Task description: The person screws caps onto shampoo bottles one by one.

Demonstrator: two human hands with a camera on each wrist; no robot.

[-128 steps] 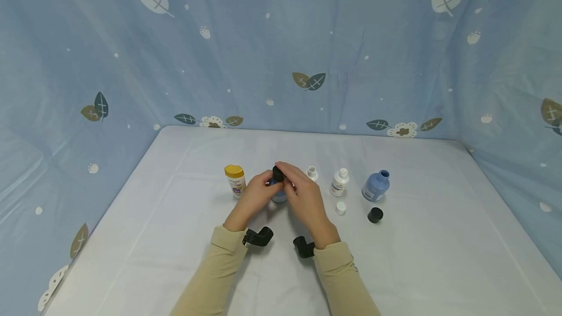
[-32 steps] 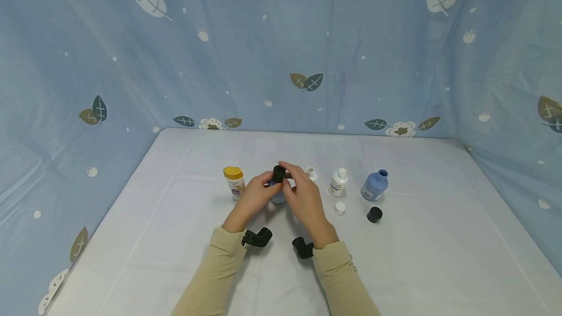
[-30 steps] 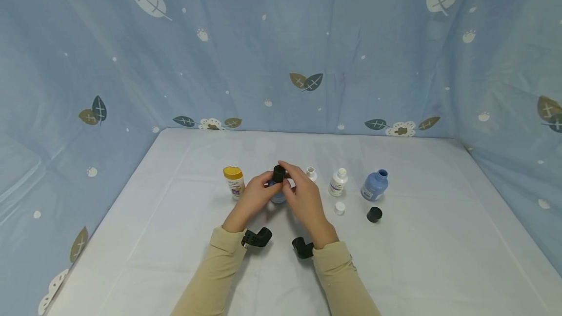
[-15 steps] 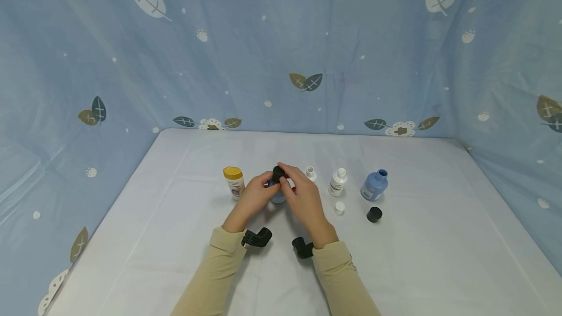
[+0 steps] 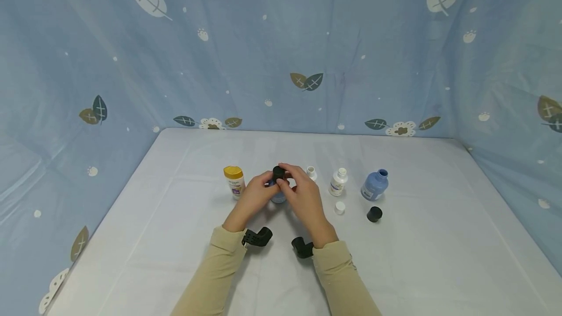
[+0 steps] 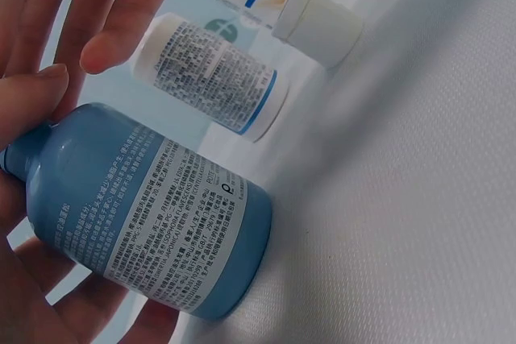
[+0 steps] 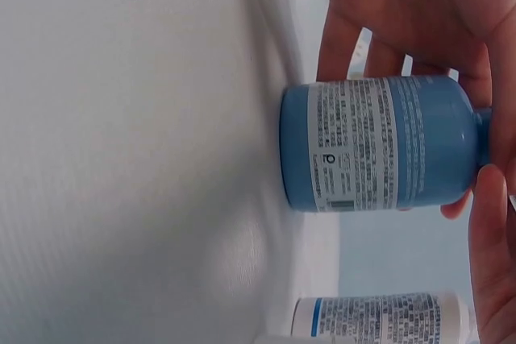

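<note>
In the head view my left hand [image 5: 253,196] holds a blue bottle [image 5: 278,196] around its shoulder and neck. My right hand [image 5: 306,202] pinches the black cap [image 5: 278,173] at the top of that bottle between thumb and fingers. Both wrist views show the blue bottle [image 6: 161,215] upright, its printed label facing me and its base at the table. Left-hand fingers lie behind the bottle [image 7: 371,147] in the right wrist view. How far the cap is seated on the neck is hidden by my fingers.
A white bottle with a yellow cap [image 5: 234,182] stands left. To the right are a partly hidden white bottle [image 5: 311,173], another uncapped white bottle [image 5: 338,182] and an uncapped blue bottle [image 5: 375,185]. A white cap [image 5: 340,207] and black cap [image 5: 374,214] lie in front.
My right thumb and fingers have shifted around the black cap, the thumb now lying higher across its front. The blue bottle and my left hand stay in place.
</note>
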